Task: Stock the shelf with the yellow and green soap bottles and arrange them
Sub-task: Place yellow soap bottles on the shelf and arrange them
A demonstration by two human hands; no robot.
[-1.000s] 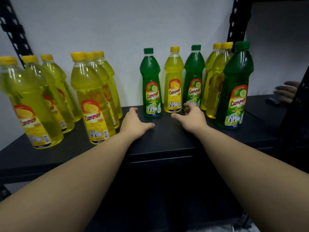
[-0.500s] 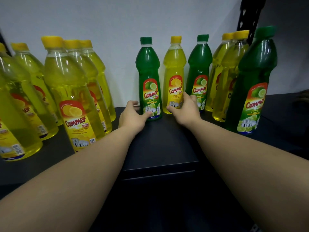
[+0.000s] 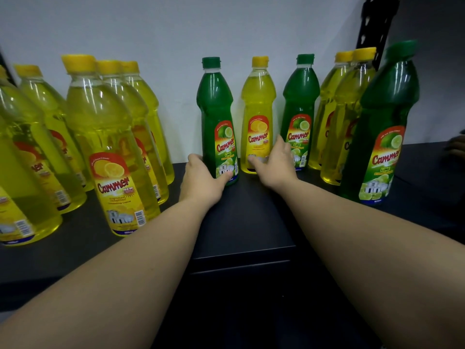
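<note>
Dark shelf against a pale wall

The black shelf (image 3: pixel 246 222) runs flat before a plain white wall (image 3: pixel 176 28), evenly lit. At the shelf's far right a black perforated upright (image 3: pixel 377 23) rises, with dimmer grey wall beyond it.

A single head-worn wide-angle view looks forward and down, close over the black shelf (image 3: pixel 241 222), facing the white wall (image 3: pixel 176 34) at 12 o'clock; forearms enter from 7 and 5 o'clock
</note>
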